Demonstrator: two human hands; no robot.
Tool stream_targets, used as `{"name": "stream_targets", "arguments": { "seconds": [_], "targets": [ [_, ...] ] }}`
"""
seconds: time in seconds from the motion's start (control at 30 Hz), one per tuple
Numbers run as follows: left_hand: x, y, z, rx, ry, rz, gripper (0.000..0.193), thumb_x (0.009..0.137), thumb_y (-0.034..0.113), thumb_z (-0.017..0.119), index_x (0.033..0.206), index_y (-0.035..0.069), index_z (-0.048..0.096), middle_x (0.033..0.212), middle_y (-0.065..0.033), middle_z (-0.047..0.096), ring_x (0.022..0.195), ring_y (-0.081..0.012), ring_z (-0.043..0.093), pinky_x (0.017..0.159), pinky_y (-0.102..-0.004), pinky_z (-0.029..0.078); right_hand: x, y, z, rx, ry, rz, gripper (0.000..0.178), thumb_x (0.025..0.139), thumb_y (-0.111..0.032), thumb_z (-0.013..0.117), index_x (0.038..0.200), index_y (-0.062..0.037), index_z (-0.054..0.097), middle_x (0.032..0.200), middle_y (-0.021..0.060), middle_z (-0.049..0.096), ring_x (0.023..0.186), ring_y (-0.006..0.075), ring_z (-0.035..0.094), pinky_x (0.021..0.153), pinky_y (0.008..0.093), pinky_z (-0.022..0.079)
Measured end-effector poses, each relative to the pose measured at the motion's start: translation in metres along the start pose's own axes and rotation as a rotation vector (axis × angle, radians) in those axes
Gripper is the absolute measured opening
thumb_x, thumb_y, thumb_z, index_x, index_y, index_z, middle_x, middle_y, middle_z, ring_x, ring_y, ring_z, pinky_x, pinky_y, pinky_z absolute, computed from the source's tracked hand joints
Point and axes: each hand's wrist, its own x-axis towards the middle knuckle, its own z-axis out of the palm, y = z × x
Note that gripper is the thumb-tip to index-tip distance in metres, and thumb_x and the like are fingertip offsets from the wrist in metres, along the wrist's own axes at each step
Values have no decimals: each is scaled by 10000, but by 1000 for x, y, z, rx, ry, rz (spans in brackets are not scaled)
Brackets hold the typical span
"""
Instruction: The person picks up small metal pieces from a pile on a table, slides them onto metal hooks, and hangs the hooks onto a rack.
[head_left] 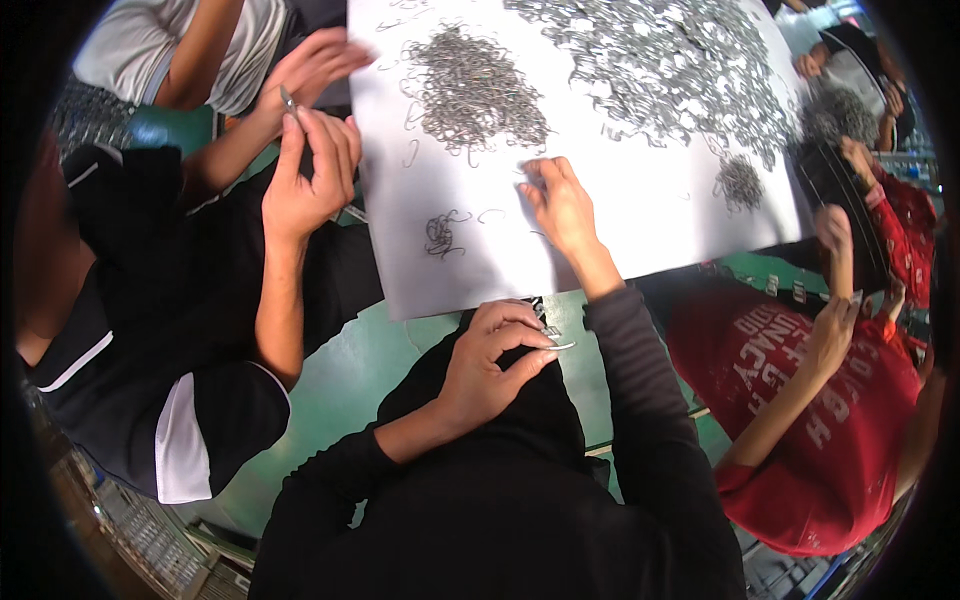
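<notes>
My left hand (495,355) is in front of my body, just off the table's near edge. Its thumb and fingers pinch a thin, curved metal piece (562,347), and another small shiny metal bit (549,331) shows by the fingertips. Over the white tabletop (640,215), my right hand (562,205) reaches forward with thumb and forefinger apart. Its fingertips are beside the near edge of a heap of bent wire hooks (470,90). To its left lies a small cluster of dark hooks (440,235), with a loose hook (490,214) close by.
A broad heap of flat metal clips (670,70) covers the far right, with a smaller pile (740,185) nearer. At left, a co-worker's hand (315,170) holds a small metal piece. A person in a red shirt (810,430) works at right; other people sit around the table.
</notes>
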Motion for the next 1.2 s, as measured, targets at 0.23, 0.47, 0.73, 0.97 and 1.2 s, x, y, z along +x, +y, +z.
{"name": "stream_targets", "arguments": {
  "seconds": [0.23, 0.47, 0.73, 0.97, 1.2],
  "targets": [
    [-15, -12, -13, -17, 93, -32, 126, 709, 43, 718, 822, 51, 663, 915, -35, 590, 936, -202, 545, 816, -309, 441, 29, -47, 57, -202, -93, -300, 104, 758, -114, 653, 858, -110, 623, 848, 56, 551, 745, 284, 587, 641, 385, 477],
    [-26, -16, -19, -22, 131, -52, 131, 711, 49, 730, 826, 38, 669, 913, -50, 593, 864, -177, 578, 765, -280, 461, 82, -69, 111, -690, -224, -657, 151, 810, -105, 516, 918, -120, 620, 912, 68, 543, 819, 229, 604, 630, 344, 504],
    [-19, -22, -19, -83, -5, -90, 113, 752, 60, 698, 850, 22, 655, 901, -66, 612, 764, -145, 593, 651, -249, 466, 46, -56, 69, -140, -464, -398, 70, 842, -64, 528, 909, -74, 540, 883, 61, 547, 768, 145, 574, 584, 299, 452],
    [-8, -21, -9, -155, -107, -101, 81, 803, 37, 645, 881, 14, 647, 890, -59, 632, 726, -93, 588, 591, -209, 489, 36, -2, 31, 1256, -423, 540, 152, 927, -171, 518, 874, -31, 544, 804, 38, 585, 649, 91, 543, 541, 215, 447],
    [-3, -22, 2, -239, -110, -152, 98, 822, 26, 621, 914, 3, 643, 883, -53, 629, 697, -88, 582, 595, -216, 495, 17, 20, 0, 858, -267, 513, 119, 898, -115, 543, 931, -6, 575, 770, 51, 604, 636, 110, 556, 546, 216, 432]
  ]
}}
